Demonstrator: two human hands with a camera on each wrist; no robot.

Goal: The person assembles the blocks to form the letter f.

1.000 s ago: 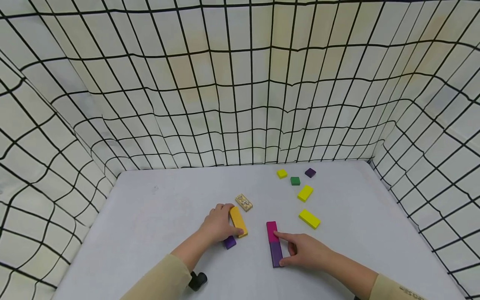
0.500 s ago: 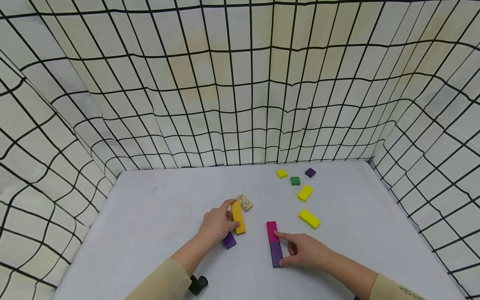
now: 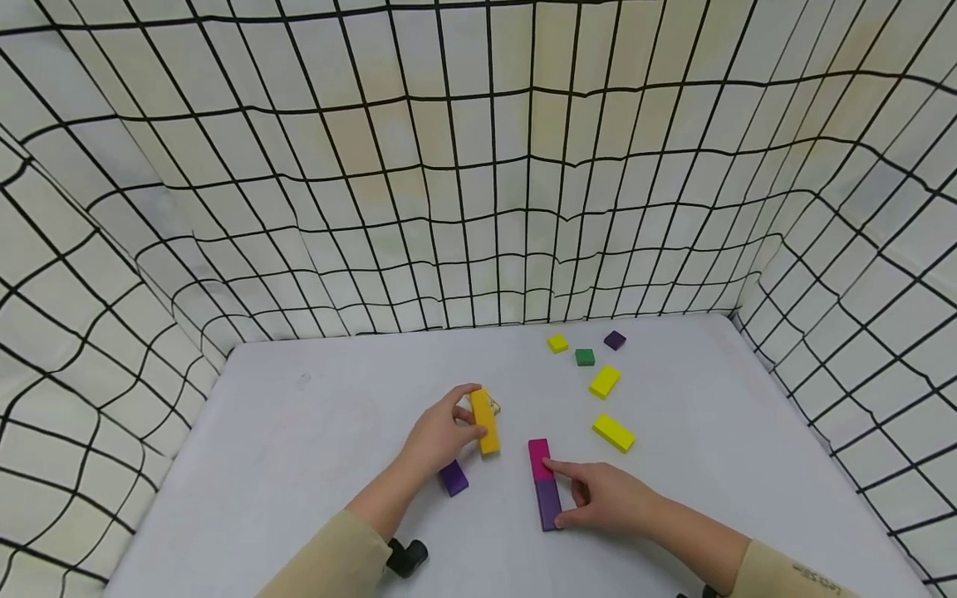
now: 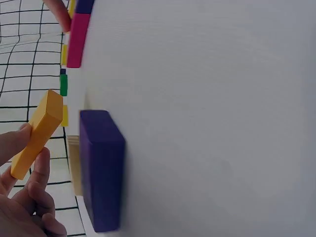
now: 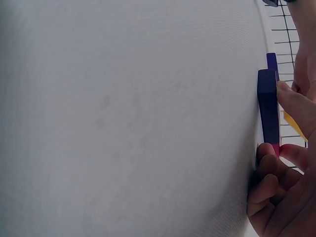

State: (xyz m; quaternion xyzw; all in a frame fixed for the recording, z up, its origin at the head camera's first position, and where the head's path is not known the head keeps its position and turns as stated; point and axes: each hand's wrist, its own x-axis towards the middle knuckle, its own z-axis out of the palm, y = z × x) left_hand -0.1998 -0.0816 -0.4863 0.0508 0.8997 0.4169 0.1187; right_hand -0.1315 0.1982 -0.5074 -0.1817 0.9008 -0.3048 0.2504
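My left hand (image 3: 437,433) pinches an orange-yellow block (image 3: 487,428) between thumb and fingers. In the left wrist view that block (image 4: 45,116) is tilted, seen against the netting. Below the hand lies a small purple block (image 3: 453,479), large in the left wrist view. A light patterned block (image 3: 495,406) is mostly hidden behind the orange-yellow one. My right hand (image 3: 609,498) touches two blocks lying end to end: its index fingertip is on the magenta block (image 3: 538,453), its thumb at the near end of the dark purple block (image 3: 548,507). Its other fingers are curled under.
Back right on the white table (image 3: 336,465) lie two longer yellow blocks (image 3: 614,433), a small yellow block (image 3: 557,343), a green block (image 3: 585,357) and a dark purple one (image 3: 615,340). Black netting (image 3: 531,158) over white cloth surrounds the table's back and sides.
My left hand has lifted the orange-yellow block and carried it slightly away and to the right, now over the patterned block. The right hand stays at its two blocks; the head view shifts slightly.
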